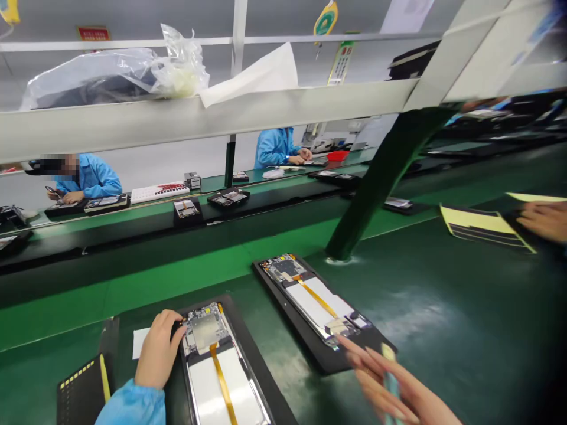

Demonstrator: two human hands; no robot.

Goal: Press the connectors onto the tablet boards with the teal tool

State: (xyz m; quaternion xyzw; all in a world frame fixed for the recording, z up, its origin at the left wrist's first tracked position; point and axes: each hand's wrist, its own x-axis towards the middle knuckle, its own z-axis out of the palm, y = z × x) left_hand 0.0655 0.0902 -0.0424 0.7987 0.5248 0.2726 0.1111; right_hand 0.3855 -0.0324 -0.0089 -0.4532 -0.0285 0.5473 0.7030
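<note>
My left hand [157, 348] rests with curled fingers on the top left corner of an opened tablet [217, 366] lying in a black tray [261, 366] in front of me; its circuit board, orange ribbon cable and white battery packs show. My right hand [390, 386], blurred by motion, is at the lower right with fingers stretched and a thin light-green tool [390, 378] between them. It hovers at the near end of a second opened tablet [314, 301] in its own black tray [323, 354].
A black pad with yellow marks [82, 389] lies at my left. A dark green post [381, 177] rises from the green bench. Another person's hand [544, 219] touches yellow-striped sheets [482, 227] at right. Across the conveyor [133, 236], two people in blue coats work at trays.
</note>
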